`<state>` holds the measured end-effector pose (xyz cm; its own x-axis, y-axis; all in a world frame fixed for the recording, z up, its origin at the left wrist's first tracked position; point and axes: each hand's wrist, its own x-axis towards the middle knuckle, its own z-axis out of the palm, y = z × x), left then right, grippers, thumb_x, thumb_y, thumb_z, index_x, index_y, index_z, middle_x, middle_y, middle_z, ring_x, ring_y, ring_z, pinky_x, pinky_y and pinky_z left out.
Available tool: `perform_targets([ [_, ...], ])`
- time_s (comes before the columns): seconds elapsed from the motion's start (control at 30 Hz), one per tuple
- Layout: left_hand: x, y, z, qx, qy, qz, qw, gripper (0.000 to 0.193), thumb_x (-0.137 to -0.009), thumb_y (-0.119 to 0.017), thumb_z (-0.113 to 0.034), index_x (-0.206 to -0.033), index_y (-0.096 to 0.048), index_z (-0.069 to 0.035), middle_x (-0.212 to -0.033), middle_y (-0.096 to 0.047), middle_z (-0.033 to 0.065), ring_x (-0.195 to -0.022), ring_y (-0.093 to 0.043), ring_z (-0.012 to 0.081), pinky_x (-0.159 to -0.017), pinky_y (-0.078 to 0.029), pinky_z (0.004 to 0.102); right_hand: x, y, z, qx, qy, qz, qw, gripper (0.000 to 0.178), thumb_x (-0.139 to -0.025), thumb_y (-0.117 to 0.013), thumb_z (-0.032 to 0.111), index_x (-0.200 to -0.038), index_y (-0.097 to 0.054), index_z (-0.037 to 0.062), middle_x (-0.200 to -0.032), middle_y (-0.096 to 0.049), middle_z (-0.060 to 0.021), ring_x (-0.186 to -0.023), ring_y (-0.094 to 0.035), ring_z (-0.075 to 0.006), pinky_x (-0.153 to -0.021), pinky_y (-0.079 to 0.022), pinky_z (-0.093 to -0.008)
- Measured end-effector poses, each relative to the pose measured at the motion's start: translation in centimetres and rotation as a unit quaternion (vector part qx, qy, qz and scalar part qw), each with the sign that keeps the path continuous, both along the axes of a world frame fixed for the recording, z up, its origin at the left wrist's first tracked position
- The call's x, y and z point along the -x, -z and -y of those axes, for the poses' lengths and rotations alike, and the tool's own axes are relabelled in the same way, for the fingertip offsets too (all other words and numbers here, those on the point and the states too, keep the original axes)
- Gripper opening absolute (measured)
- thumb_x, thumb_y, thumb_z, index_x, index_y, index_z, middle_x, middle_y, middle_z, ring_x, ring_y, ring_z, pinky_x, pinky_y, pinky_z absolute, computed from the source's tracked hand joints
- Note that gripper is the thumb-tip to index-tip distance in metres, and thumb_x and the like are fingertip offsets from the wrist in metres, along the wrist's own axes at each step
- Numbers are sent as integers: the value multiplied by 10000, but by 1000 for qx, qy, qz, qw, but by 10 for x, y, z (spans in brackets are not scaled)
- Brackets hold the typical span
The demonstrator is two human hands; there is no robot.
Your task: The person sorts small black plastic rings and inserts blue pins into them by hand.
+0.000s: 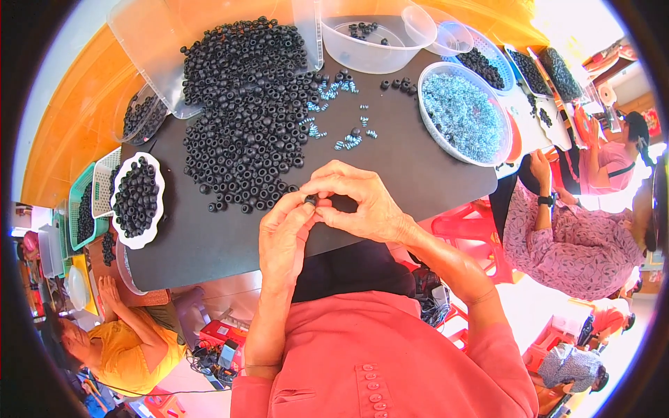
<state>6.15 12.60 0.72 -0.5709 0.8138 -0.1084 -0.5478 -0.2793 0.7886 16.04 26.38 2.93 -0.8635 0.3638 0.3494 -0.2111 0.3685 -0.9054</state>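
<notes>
My left hand (284, 230) and my right hand (361, 200) meet over the near edge of the dark table. Between their fingertips is a small black round piece (311, 199), mostly covered by the fingers. Both hands are closed in a pinch on it. Just beyond them spreads a big heap of black round pieces with holes (244, 132), spilling from a clear plastic bin (150, 66) tipped on its side. To the right of the heap lie small blue-and-white spring-like coils (348, 143).
A white bowl (503, 150) holds many bluish coils at the right. A clear tub (362, 63) with a few black pieces stands at the back. A white scalloped dish (141, 240) of black pieces sits at the left. People sit on both sides.
</notes>
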Motion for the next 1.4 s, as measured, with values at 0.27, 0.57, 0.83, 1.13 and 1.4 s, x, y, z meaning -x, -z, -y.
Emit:
perform_targets([
  [0.27,2,4,-3,-9,41,119,992,159,-908,-535,-9,-1027,-639,14,-989,-660,124,-974,-659,257,-897,-504,369,1,12,9,-20,64,-26,997,346,-721,-685,-24,-1062,-678,38,-1014,-630,-87,-842,-624,-207,-748,-529,-311],
  [0.57,9,7,-8,-17,99,119,988,159,-893,-529,-39,-991,-623,43,-968,-663,144,-956,-653,239,-864,-495,343,2,15,10,-128,115,-90,981,288,-699,-693,-13,-983,-680,37,-939,-636,-86,-787,-581,-241,-729,-484,-355],
  [0.83,3,2,-9,-2,59,112,992,168,-923,-521,-55,-1022,-619,38,-972,-649,111,-903,-620,175,-849,-487,304,3,18,9,-161,108,-62,979,351,-729,-689,44,-1074,-625,26,-1014,-636,-88,-876,-565,-260,-790,-450,-370],
  [1.13,-2,-3,15,-16,53,7,998,214,-958,-512,-114,-1093,-586,35,-992,-681,185,-978,-656,258,-910,-503,383,7,-12,-29,-237,167,-62,955,173,-799,-696,113,-949,-630,54,-914,-642,-105,-802,-603,-281,-749,-499,-365],
  [1.4,-16,1,32,-55,113,17,992,196,-972,-472,-66,-1094,-590,33,-962,-683,154,-980,-648,234,-914,-502,381,51,-64,-185,-469,366,-44,802,235,-803,-705,208,-960,-679,35,-889,-674,-148,-832,-649,-314,-758,-510,-382],
])
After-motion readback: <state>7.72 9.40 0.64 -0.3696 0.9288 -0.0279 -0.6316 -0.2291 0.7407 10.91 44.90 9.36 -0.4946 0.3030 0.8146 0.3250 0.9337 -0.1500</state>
